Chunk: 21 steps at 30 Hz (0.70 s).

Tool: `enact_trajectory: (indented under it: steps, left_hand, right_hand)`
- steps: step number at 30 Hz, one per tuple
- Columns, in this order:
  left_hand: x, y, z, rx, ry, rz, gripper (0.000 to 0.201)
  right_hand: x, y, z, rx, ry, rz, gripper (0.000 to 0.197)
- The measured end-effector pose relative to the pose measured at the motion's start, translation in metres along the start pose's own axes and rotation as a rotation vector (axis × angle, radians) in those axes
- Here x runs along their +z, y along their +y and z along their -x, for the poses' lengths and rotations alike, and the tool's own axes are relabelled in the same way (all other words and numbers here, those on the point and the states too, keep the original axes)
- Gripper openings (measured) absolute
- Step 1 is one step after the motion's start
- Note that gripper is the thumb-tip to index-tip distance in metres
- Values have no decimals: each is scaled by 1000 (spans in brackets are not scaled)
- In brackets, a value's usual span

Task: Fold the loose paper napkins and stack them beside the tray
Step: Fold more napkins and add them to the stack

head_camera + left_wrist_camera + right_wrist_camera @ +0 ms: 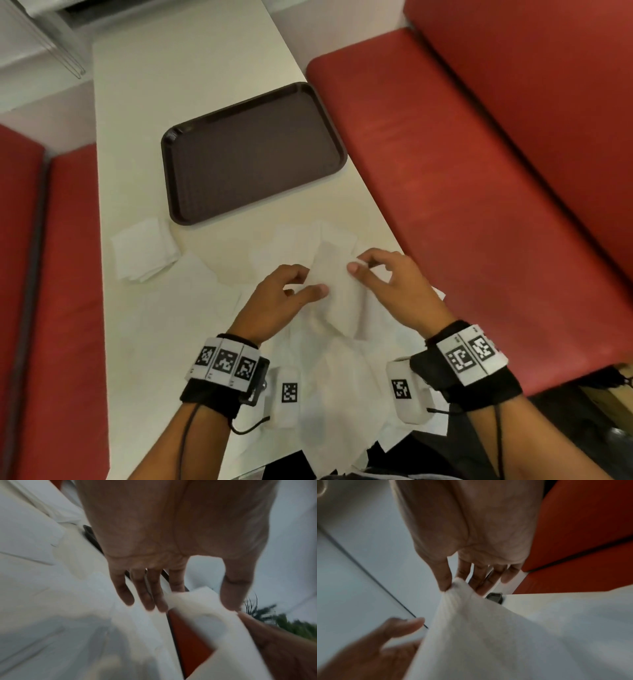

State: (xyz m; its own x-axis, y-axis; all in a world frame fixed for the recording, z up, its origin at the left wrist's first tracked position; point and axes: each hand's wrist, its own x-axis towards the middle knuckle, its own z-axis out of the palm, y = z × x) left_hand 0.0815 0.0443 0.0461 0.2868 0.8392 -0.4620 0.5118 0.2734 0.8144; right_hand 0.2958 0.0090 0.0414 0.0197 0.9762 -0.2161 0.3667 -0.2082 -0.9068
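A white paper napkin is lifted above the table between both hands. My left hand pinches its left edge, thumb on top and fingers curled behind. The right hand pinches the upper right corner between thumb and forefinger, as the right wrist view shows. In the left wrist view the napkin sits between the thumb and fingers of the left hand. Several loose napkins lie crumpled under my wrists. A small stack of folded napkins rests left of the brown tray.
The white table is narrow, its far half bare behind the tray. Red benches run along both sides, the right bench close to the table edge and the left bench across a gap. Some loose napkins overhang the near edge.
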Motion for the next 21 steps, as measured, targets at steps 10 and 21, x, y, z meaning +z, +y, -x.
enact_trajectory:
  steps: [10, 21]
  left_hand:
    - [-14, 27, 35, 59, -109, 433, 29]
    - [-95, 2, 53, 174, 151, 488, 31]
  right_hand:
    - [23, -44, -8, 10, 439, -412, 25]
    - [68, -96, 4, 16, 164, -464, 32]
